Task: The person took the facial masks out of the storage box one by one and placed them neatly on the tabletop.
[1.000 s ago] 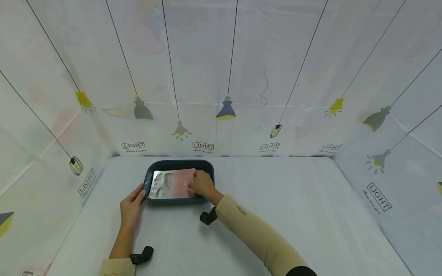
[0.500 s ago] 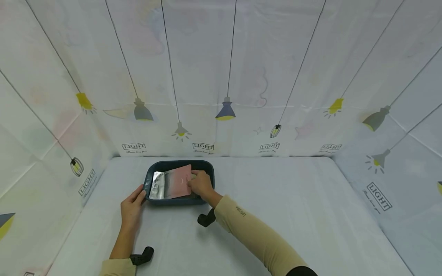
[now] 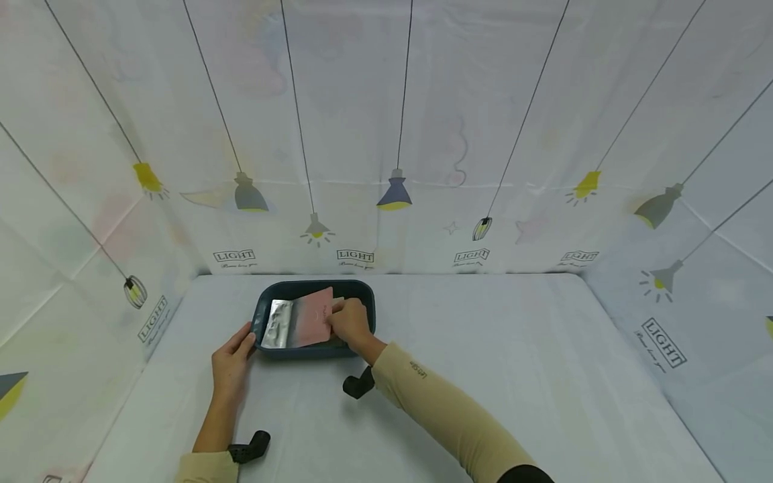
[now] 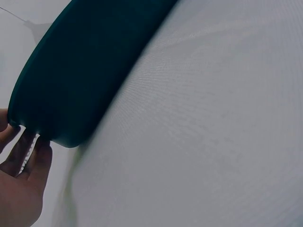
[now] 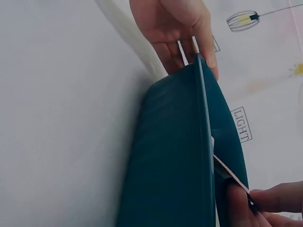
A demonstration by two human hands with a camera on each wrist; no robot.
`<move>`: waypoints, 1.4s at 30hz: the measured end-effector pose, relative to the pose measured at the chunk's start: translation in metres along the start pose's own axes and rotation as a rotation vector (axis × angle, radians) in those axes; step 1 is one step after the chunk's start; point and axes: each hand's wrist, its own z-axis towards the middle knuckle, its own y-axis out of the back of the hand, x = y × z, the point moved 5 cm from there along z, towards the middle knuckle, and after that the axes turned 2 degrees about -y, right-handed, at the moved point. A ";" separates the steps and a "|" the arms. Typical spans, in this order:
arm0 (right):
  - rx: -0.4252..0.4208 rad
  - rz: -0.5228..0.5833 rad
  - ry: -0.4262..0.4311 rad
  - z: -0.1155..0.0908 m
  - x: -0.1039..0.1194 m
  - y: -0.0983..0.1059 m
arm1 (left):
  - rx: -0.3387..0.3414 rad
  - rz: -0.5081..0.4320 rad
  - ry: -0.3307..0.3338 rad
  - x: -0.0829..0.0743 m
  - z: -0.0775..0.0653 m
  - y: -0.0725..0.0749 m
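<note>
A dark teal tray (image 3: 302,353) sits at the back left of the white table. My left hand (image 3: 231,365) grips its left end; in the right wrist view the thumb of the left hand (image 5: 175,28) laps over the rim, its fingers outside. Inside lies a pink and silver foil sachet (image 3: 311,318), pink end raised and tilted. My right hand (image 3: 351,323) reaches into the tray and pinches that pink end. From the right wrist view, the sachet (image 5: 232,172) shows edge-on between thumb and fingers (image 5: 279,197). A pale edge shows behind the right fingers.
The white tabletop (image 3: 513,376) stretches to the right of the tray. A lamp-printed cloth (image 3: 435,228) forms a wall right behind the tray and along both sides. Black wrist-camera mounts (image 3: 249,447) stick out from both wrists, low over the table.
The sachet lay nearly flat at first; its pink end now stands lifted and tilted, shifted slightly left with my right fingers. My left hand keeps its hold on the tray.
</note>
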 end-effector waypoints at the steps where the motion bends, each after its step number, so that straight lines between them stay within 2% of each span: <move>1: -0.002 0.011 0.002 0.000 0.001 0.001 | 0.003 -0.003 0.001 0.000 0.000 0.000; 16: 0.048 0.192 0.014 0.007 -0.003 0.010 | 0.003 -0.012 -0.011 0.000 -0.001 0.000; 26: 0.062 0.195 0.012 0.010 0.003 0.020 | -0.011 0.001 0.001 -0.001 -0.002 0.000; 33: 0.094 0.239 0.017 0.014 0.010 0.031 | 0.002 0.009 0.011 0.000 -0.003 -0.001; 42: 0.096 0.283 -0.018 0.017 0.013 0.044 | 0.006 -0.043 0.014 0.000 -0.003 -0.002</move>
